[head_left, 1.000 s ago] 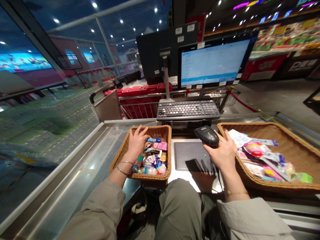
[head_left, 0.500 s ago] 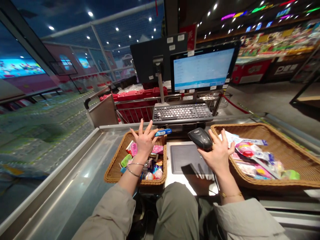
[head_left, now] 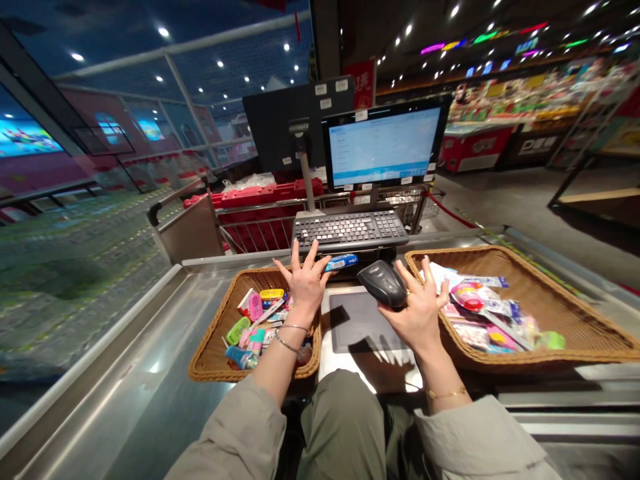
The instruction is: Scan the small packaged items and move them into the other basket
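My left hand (head_left: 306,288) pinches a small blue packet (head_left: 342,262) with a barcode label on it, the other fingers spread. It is above the far right corner of the left wicker basket (head_left: 203,353), which holds small colourful goods. My right hand (head_left: 419,312) grips a black handheld barcode scanner (head_left: 382,283), its head pointing left toward the packet. The scanner and packet are close together; whether they touch I cannot tell. Beside my right hand stands the right wicker basket (head_left: 565,310), with packaged toothbrush-like items and a pink package inside.
A grey pad (head_left: 345,323) lies between the baskets, under my hands' shadows. Behind stand a black keyboard (head_left: 353,227) and a lit monitor (head_left: 385,147). A metal counter (head_left: 145,347) extends left. A shopping cart (head_left: 257,230) stands beyond the counter.
My left hand has carried the blue packet right, past the basket's edge and closer to the scanner. The view has turned slightly right.
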Demonstrator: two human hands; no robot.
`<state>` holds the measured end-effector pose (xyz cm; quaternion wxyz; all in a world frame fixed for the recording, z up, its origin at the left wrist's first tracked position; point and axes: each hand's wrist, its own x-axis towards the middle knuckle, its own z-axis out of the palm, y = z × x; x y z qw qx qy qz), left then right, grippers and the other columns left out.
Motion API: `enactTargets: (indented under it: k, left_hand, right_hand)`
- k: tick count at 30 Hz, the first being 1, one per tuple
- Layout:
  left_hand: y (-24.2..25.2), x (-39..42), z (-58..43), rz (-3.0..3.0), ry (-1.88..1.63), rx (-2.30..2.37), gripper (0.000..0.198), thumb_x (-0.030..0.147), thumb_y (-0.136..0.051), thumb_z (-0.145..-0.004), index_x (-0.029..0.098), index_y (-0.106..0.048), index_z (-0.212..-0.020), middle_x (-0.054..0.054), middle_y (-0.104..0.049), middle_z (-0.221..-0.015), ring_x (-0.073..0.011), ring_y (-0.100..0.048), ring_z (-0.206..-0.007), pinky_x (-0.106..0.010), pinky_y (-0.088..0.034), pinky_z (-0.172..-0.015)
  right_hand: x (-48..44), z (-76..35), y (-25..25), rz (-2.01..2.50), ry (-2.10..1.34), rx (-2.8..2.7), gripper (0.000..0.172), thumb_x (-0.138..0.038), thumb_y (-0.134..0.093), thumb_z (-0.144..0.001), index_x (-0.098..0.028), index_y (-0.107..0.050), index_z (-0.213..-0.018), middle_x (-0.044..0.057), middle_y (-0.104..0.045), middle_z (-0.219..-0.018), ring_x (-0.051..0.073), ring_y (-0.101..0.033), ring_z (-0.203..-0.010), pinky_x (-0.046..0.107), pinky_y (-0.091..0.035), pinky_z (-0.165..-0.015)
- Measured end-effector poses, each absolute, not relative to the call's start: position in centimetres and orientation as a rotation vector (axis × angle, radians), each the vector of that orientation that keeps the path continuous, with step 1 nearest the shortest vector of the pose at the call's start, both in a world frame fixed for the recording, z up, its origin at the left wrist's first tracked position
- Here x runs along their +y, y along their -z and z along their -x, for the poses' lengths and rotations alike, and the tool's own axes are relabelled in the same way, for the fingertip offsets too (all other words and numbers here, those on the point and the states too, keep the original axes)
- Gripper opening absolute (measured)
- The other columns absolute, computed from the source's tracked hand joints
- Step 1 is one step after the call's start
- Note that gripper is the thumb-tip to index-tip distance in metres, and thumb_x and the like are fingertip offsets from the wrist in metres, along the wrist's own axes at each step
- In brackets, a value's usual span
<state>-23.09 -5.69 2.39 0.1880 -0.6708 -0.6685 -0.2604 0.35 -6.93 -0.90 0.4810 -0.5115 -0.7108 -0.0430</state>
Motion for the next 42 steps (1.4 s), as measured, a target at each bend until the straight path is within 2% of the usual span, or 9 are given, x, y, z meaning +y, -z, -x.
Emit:
enactTargets:
  k: [8, 15, 24, 31, 42]
  left_hand:
    - [-2.0, -4.8, 21.7, 1.886, 0.757, -1.912, 0.033, 0.038, -0.066, -0.094, 0.039, -0.07, -0.127, 0.001, -0.041, -0.163, -0.0421, -0.014, -0.158, -0.085, 0.01, -0.113]
    - [-1.5, -4.7, 21.3, 1.923, 0.726, -2.02, 0.036, 0.039, -0.058, -0.098, 0.038, -0.066, -0.132, 0.001, -0.034, -0.167, -0.0404, -0.003, -0.16, -0.087, 0.003, -0.112]
    - [-0.5, -4.6, 21.7, 1.875, 0.797, -1.915, 0.034, 0.039, -0.064, -0.095, 0.039, -0.069, -0.128, 0.001, -0.042, -0.162, -0.0408, -0.013, -0.159, -0.083, 0.01, -0.114]
    - [0.0, -4.3, 21.4, 1.791, 0.913, -1.876, 0.031, 0.037, -0.072, -0.09, 0.041, -0.074, -0.121, 0.001, -0.051, -0.156, -0.0384, -0.023, -0.157, -0.079, 0.007, -0.117]
    - [0.3, -4.2, 21.2, 1.787, 0.947, -1.845, 0.031, 0.036, -0.073, -0.089, 0.04, -0.074, -0.12, 0.0, -0.053, -0.154, -0.0379, -0.027, -0.156, -0.079, 0.006, -0.117]
  right_hand:
    - [-7.3, -0.4, 0.6, 1.207, 0.091, -1.762, 0.016, -0.038, -0.07, -0.076, -0.022, -0.072, -0.08, 0.01, -0.065, -0.141, 0.042, -0.03, -0.152, 0.076, -0.01, -0.117]
    - [-7.4, -0.3, 0.7, 1.166, 0.095, -1.799, 0.015, -0.037, -0.071, -0.075, -0.022, -0.073, -0.077, 0.01, -0.065, -0.141, 0.043, -0.027, -0.153, 0.078, -0.009, -0.116]
    - [-6.9, -0.6, 1.5, 1.122, 0.103, -1.893, 0.016, -0.036, -0.074, -0.074, -0.024, -0.076, -0.085, 0.007, -0.063, -0.144, 0.045, -0.024, -0.154, 0.079, -0.007, -0.115]
    - [-7.3, -0.1, 1.1, 1.109, 0.1, -1.836, 0.012, -0.031, -0.074, -0.073, -0.022, -0.074, -0.08, 0.008, -0.066, -0.139, 0.045, -0.029, -0.152, 0.077, -0.007, -0.117]
    - [-7.4, -0.2, 1.1, 1.095, 0.127, -1.831, 0.014, -0.032, -0.073, -0.074, -0.022, -0.074, -0.083, 0.008, -0.069, -0.136, 0.043, -0.031, -0.152, 0.074, -0.007, -0.119]
